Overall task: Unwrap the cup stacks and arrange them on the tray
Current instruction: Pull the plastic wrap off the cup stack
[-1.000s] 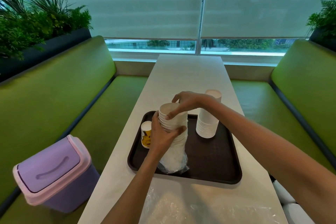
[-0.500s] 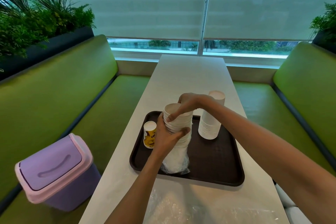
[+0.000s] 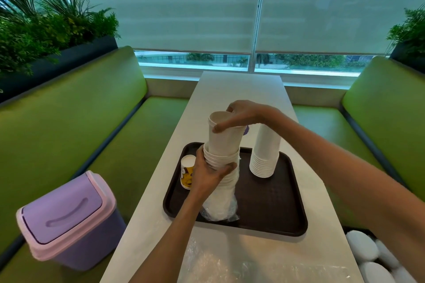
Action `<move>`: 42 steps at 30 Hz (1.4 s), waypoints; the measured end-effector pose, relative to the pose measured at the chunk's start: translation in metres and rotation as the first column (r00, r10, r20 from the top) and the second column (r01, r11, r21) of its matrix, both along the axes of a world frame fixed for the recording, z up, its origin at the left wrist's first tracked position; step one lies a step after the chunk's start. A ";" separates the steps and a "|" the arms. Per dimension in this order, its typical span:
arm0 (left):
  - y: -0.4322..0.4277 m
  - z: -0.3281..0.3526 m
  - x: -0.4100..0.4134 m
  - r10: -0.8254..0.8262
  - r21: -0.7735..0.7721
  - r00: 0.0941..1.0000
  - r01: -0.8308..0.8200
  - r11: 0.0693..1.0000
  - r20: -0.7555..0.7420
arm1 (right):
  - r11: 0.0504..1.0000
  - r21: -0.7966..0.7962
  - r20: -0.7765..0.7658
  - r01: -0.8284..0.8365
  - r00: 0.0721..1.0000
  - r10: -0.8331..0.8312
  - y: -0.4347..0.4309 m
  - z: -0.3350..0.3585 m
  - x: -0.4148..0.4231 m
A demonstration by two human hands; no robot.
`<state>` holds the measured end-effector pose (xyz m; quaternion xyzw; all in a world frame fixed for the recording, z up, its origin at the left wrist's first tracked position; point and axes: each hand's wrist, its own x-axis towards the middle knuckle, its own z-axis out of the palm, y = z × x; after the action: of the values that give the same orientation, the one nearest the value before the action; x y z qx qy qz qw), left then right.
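The only print in view is sitting on the small cup (image 3: 188,173) at the left of the tray (image 3: 264,211). It is showing a yellow and dark pattern, partly hidden by the left grip (image 3: 207,177), and no letters can be read. The other cups are plain white, and the purple bin (image 3: 69,218) on the green bench at near left is showing no label.

Compared with half a second ago, the top cup (image 3: 224,139) is now standing well clear of the wrapped stack (image 3: 222,197), with most of its wall showing. Before, it was nested low, with little more than its rim out. (Whether it is one cup or a few nested together cannot be told.) The loose stack (image 3: 264,156), mouth down at the far right of the tray, is staying where it was.

The right grip (image 3: 246,114) is coming in from above, thumb on the near wall and fingers curling over the far rim, pinching the top cup. The left grip is closing round the rims of the wrapped stack, thumb across the front. That stack is standing on the near left part of the tray, with clear wrap (image 3: 218,213) bunching around its base. More clear film (image 3: 230,266) is lying on the pale surface (image 3: 241,89) at the near edge.
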<state>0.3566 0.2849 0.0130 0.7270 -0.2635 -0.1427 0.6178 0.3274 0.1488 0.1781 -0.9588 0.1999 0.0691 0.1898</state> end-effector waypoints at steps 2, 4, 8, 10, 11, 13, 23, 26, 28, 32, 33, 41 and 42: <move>0.001 0.001 0.001 -0.001 0.012 1.000 0.001 1.000 0.003 | 0.999 0.033 0.009 0.007 1.000 -0.007 -0.005 0.016 -0.009; 0.002 0.001 0.002 0.001 0.009 1.000 -0.001 1.000 -0.001 | 0.991 0.129 -0.036 0.033 0.999 -0.029 -0.015 0.028 -0.019; 0.005 -0.001 0.002 -0.005 -0.005 1.000 0.005 1.000 0.007 | 0.989 0.122 -0.179 0.087 0.982 -0.064 -0.034 0.032 -0.038; 0.005 0.000 0.001 -0.006 -0.023 1.000 0.007 1.000 0.011 | 0.992 0.084 -0.253 0.091 0.965 -0.067 -0.041 0.028 -0.047; 0.005 0.000 0.001 -0.008 -0.030 1.000 0.009 1.000 0.012 | 0.994 0.069 -0.295 0.084 0.954 -0.060 -0.045 0.026 -0.051; 0.005 -0.001 0.002 -0.016 -0.036 1.000 0.017 0.999 0.020 | 0.997 0.039 -0.371 0.062 0.928 -0.043 -0.050 0.022 -0.056; 0.004 -0.003 0.003 -0.011 -0.012 0.999 0.011 1.000 0.032 | 0.918 0.358 -0.003 0.174 0.983 -0.185 -0.078 -0.005 -0.079; 0.003 0.001 0.001 -0.007 0.010 1.000 0.007 1.000 0.027 | 0.822 0.506 0.263 0.261 0.861 -0.435 -0.093 -0.034 -0.073; 0.001 0.002 0.002 -0.005 0.021 1.000 0.005 1.000 0.030 | 0.762 0.561 0.340 0.323 0.750 -0.568 -0.100 -0.052 -0.066; -0.002 0.001 0.003 0.006 0.020 1.000 -0.006 1.000 0.029 | 0.689 0.589 0.422 0.423 0.566 -0.708 -0.106 -0.076 -0.053; -0.002 0.000 0.004 0.005 0.022 0.999 -0.005 1.000 0.032 | 0.699 0.557 0.437 0.449 0.558 -0.706 -0.106 -0.081 -0.050; -0.005 0.000 0.006 -0.024 0.041 0.999 0.022 0.999 0.040 | 0.712 0.462 0.442 0.529 0.559 -0.702 -0.113 -0.108 -0.036; -0.005 0.000 0.006 -0.025 0.044 0.999 0.023 0.999 0.040 | 0.710 0.462 0.433 0.532 0.564 -0.704 -0.113 -0.112 -0.037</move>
<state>0.3626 0.2802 0.0127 0.7400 -0.2815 -0.1409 0.5944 0.2907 0.0356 0.0661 -0.7605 0.4460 -0.2710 0.3864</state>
